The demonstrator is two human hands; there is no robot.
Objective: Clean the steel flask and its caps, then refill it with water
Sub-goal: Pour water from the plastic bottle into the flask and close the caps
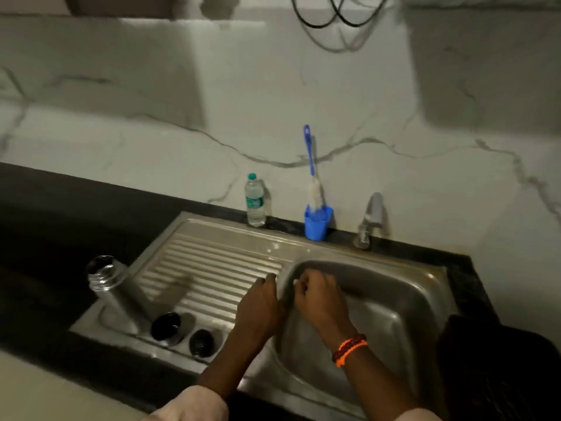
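Hands point(288, 296) over sink, flask point(117, 291) well left.

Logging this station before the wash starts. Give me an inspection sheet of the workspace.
Surface: ribbed steel drainboard beside steel sink basin.
Job's things: open steel flask upright on drainboard; two dark round caps beside it.
Clutter: clear plastic water bottle; blue bottle brush in blue cup.
Hands: left hand on basin edge; right hand curled, grip unclear.
Cables: black loops on wall.
Surroundings: steel tap, marble-look wall.
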